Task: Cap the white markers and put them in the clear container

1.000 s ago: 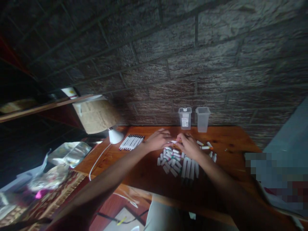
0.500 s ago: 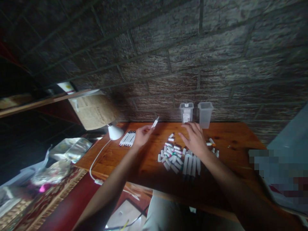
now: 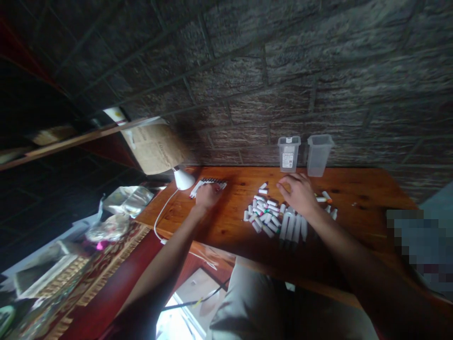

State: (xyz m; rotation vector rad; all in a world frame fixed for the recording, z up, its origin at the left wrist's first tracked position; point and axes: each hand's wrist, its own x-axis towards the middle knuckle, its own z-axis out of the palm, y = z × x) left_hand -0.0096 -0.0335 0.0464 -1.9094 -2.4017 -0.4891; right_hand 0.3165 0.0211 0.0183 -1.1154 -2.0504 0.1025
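Note:
My left hand (image 3: 208, 195) is lowered at the row of white markers (image 3: 197, 187) beside the lamp, its fingers closed on a white marker (image 3: 222, 184) at the row's right end. The hand covers part of that row. To the right, my right hand (image 3: 300, 192) hovers over the table, fingers loosely bent and apart, with nothing seen in it. Below and left of it lies a pile of loose marker caps (image 3: 264, 215). Several uncapped-looking white markers (image 3: 290, 226) lie side by side under the right wrist, their near ends in shadow.
Two clear plastic containers (image 3: 319, 158) stand by the brick wall. A lamp (image 3: 184, 179) with a paper shade occupies the table's left end, its white cord hanging over the front edge. A few more pieces (image 3: 325, 197) lie right of my right hand.
My left hand has carried the marker leftward and down to the row. My right hand stays near the pile, fingers a little more bent. The view has shifted left and down.

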